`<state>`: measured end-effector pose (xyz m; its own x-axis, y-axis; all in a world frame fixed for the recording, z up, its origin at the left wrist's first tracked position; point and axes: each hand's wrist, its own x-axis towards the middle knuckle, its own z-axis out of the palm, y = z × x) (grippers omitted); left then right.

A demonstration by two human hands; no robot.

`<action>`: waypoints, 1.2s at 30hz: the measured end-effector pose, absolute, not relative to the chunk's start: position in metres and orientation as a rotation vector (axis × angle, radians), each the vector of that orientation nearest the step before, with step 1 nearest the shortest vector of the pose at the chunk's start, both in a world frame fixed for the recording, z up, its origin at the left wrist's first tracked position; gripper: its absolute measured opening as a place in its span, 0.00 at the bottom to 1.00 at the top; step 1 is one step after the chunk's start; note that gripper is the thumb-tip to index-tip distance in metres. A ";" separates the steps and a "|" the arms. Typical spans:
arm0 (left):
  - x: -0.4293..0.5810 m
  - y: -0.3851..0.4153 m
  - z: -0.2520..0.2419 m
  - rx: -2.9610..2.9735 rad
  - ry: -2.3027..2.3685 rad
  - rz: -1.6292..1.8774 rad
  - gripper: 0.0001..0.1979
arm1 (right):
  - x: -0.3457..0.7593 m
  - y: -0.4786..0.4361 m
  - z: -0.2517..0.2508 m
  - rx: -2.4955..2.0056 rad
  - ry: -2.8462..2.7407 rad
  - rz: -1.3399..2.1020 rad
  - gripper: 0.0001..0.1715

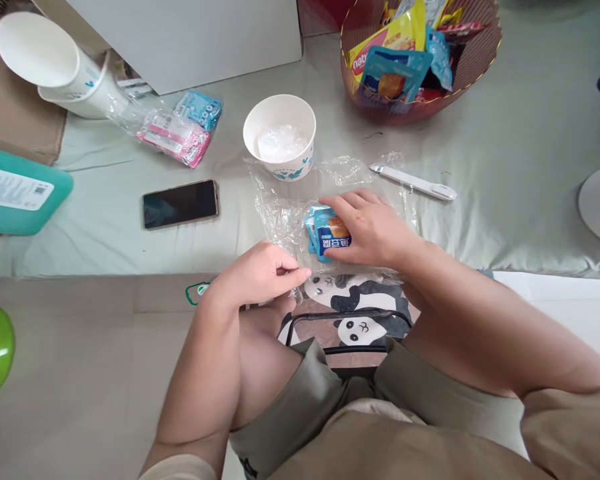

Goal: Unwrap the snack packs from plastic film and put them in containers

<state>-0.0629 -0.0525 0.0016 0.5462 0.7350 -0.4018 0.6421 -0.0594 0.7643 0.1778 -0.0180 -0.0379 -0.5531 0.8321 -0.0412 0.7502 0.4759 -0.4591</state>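
Observation:
My right hand [367, 227] lies inside a clear plastic bag [280, 210] on the pale green sheet, fingers closed on blue snack packets [330, 237]. My left hand [260, 273] pinches the bag's near edge between thumb and fingers. A white paper cup [280, 137] with crumpled plastic inside stands just beyond the bag.
A black phone [180, 203] lies left of the bag. A white pen-like tool [413, 182] lies to the right. A dark red basket [475, 63] of snack packets sits at the back right. Stacked paper cups [55, 67], a filled clear bag [175, 133] and a teal box [20, 190] are at left.

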 end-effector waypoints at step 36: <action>0.040 -0.003 -0.053 2.142 1.279 0.505 0.23 | 0.272 0.052 0.010 -1.455 -1.446 0.257 0.33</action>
